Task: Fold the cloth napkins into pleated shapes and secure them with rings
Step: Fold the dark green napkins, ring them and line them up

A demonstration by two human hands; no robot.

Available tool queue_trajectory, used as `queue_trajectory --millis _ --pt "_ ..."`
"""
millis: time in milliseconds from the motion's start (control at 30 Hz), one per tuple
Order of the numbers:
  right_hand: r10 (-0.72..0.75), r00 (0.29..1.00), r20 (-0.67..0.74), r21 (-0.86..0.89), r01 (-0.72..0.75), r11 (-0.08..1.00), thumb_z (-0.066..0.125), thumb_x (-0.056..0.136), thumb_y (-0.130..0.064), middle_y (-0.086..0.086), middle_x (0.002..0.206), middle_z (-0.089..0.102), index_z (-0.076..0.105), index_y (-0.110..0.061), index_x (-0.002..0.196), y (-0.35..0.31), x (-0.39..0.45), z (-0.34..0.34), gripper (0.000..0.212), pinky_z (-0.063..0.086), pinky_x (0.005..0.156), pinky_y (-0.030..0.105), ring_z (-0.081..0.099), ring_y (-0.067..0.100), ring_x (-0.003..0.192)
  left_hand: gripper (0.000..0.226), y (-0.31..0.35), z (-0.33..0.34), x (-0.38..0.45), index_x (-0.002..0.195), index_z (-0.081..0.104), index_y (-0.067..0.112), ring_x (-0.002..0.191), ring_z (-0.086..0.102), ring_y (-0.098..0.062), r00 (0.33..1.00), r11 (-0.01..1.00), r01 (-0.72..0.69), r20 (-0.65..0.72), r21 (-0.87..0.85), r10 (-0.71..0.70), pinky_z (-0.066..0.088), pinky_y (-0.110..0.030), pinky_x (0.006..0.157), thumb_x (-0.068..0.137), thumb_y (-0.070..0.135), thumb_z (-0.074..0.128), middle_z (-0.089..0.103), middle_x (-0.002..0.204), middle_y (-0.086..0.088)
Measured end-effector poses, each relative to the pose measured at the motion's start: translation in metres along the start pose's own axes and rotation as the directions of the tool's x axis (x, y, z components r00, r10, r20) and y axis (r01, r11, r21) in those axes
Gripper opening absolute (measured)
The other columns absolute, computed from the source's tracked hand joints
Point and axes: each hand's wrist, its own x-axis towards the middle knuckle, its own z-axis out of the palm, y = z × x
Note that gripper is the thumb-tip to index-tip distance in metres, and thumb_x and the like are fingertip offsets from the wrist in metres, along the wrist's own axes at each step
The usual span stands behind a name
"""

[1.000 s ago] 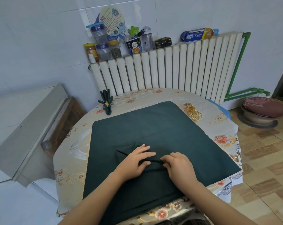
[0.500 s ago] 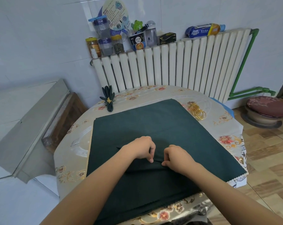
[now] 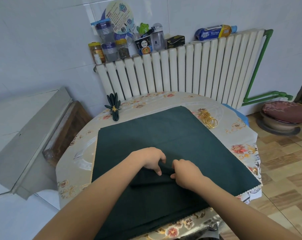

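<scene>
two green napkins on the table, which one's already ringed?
The small pleated napkin at the far left of the table, cinched by a gold ring. The large napkin lies mostly flat, pinched by the left hand and right hand.

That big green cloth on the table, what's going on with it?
A person is folding a dark green napkin spread flat on a flowered table. The left hand and the right hand both pinch a small fold near the cloth's middle, so the pleating has only begun. A pile of gold rings lies by the cloth's far right corner, untouched. One finished napkin, already pleated and held by a ring, lies at the far left of the table.
</scene>
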Motion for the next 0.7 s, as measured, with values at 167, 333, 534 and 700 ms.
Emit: queue_trajectory --millis 167,333,534,700 --pt "-0.045 0.995 -0.085 -0.021 0.043 0.999 0.05 0.096 -0.031 0.011 0.117 0.053 0.049 -0.008 0.117 -0.001 -0.01 0.003 0.032 0.04 0.082 0.031 0.049 0.027 0.109 0.025 0.006 0.003 -0.014 0.079 0.053 0.017 0.09 0.054 -0.027 0.999 0.99 -0.026 -0.042 0.135 0.031 0.045 -0.034 0.072 0.083 0.038 0.067 0.061 0.097 -0.006" --pt "-0.141 0.952 -0.271 -0.056 0.131 0.99 0.047 0.096 -0.03 0.005 0.11 0.052 0.051 -0.011 0.108 -0.002 -0.022 0.005 0.023 0.037 0.079 0.028 0.047 0.023 0.103 0.016 0.016 0.005 -0.03 0.081 0.051 0.015 0.08 0.055 -0.025 0.977 0.912 -0.041 -0.175 0.409 0.122 0.04 -0.034 0.065 0.086 0.029 0.056 0.062 0.095 -0.006" --pt "-0.231 0.875 -0.425 0.041 0.274 0.961 0.072 0.08 -0.025 -0.001 0.088 0.059 0.062 -0.013 0.088 -0.001 -0.034 0.013 0.018 0.041 0.07 0.024 0.055 0.018 0.083 0.02 0.024 0.037 -0.054 0.086 0.033 0.014 0.078 0.061 -0.024 0.934 0.766 0.102 -0.325 0.635 0.145 0.025 -0.033 0.063 0.091 0.013 0.053 0.064 0.091 -0.004" --pt "-0.24 0.915 -0.324 0.172 0.307 0.936 0.063 0.087 -0.031 -0.006 0.099 0.059 0.062 -0.018 0.101 0.007 -0.035 0.017 0.018 0.037 0.082 0.021 0.049 0.013 0.098 0.026 0.016 0.048 -0.076 0.105 0.051 0.013 0.093 0.062 -0.026 0.968 0.882 0.134 -0.252 0.451 -0.019 0.031 -0.033 0.082 0.093 0.036 0.055 0.067 0.101 -0.006"
